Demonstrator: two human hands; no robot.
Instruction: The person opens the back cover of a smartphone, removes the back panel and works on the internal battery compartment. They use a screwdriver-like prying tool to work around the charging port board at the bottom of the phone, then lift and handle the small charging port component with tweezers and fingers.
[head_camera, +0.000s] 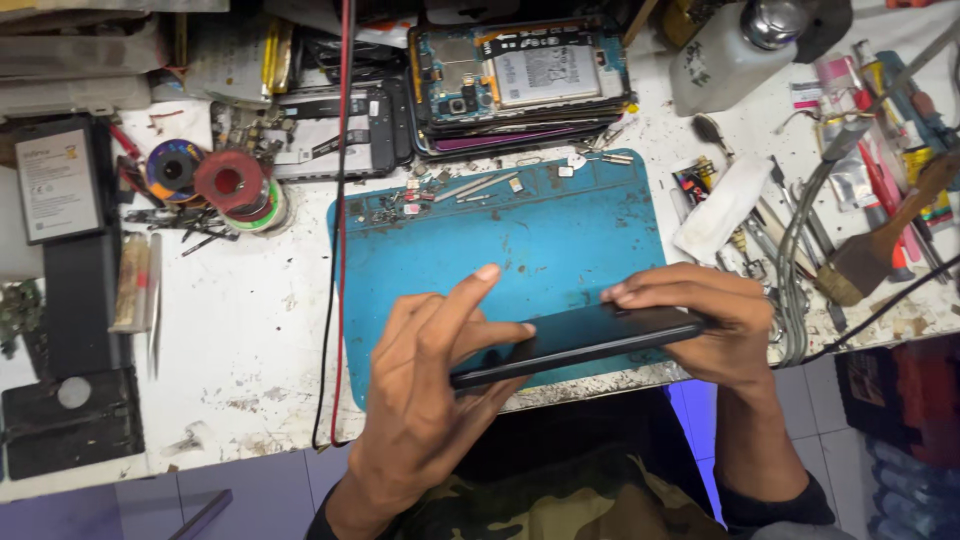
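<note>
i work at a phone repair bench: blue repair mat (560, 235), opened phones (520, 85), solder spools (230, 185), scattered hand tools (800, 240).

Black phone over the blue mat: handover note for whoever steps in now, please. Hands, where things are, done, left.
Left hand: grips the near-left end of the black phone, index finger raised off it.
Right hand: clamps the phone's right end, fingers over the top edge.
Phone: held edge-on, tilted, above the near edge of the blue mat; it looks closed, no gap visible from here.
Around: small screws and metal bits along the mat's far edge; opened phone showing its battery behind the mat; brush and tools to the right.
Done: cannot tell.
Left: phone not yet set down.
</note>
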